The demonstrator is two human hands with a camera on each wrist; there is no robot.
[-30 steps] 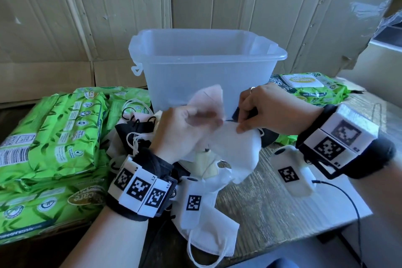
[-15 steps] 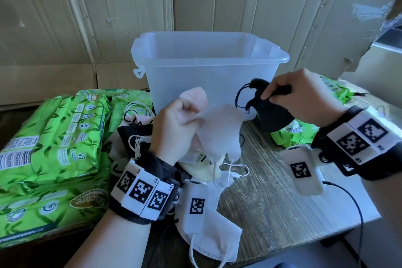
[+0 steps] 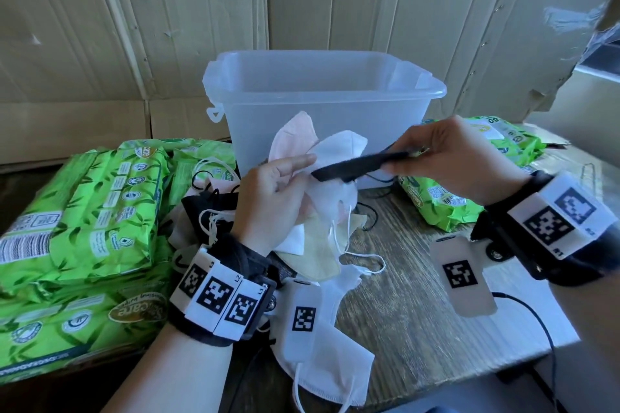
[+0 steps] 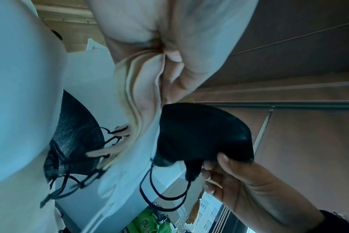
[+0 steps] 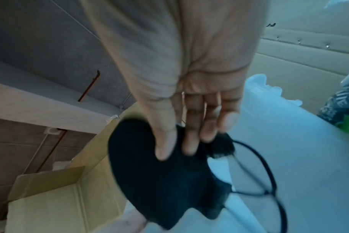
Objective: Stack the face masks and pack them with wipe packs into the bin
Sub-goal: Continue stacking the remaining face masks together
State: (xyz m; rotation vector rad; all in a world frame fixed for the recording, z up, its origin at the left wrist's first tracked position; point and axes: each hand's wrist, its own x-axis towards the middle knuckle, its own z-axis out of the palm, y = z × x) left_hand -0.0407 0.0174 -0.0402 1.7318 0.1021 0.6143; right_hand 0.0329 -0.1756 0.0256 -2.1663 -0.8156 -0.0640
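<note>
My left hand (image 3: 275, 194) holds a fanned bunch of folded masks (image 3: 322, 184), pink, white and cream, in front of the clear bin (image 3: 322, 100). Its thumb pinches their edges (image 4: 147, 74). My right hand (image 3: 449, 157) pinches a black mask (image 3: 355, 166) by its end and holds it flat, its tip touching the bunch. The black mask (image 5: 159, 176) hangs under my fingers with its ear loops trailing; it also shows beside the bunch (image 4: 203, 134). More masks (image 3: 208, 211) lie loose on the table by my left wrist. Green wipe packs (image 3: 87, 208) are stacked at the left.
Another green wipe pack (image 3: 443, 198) lies right of the bin, under my right hand. A white mask (image 3: 332, 375) lies at the table's near edge (image 3: 469, 375). Cardboard sheets (image 3: 134, 20) line the wall behind. A black cable (image 3: 536, 322) runs off my right wrist.
My right hand lifted the black mask from beside the bin and brought it left, level, onto the bunch. My left hand opened its fingers over the fanned masks.
</note>
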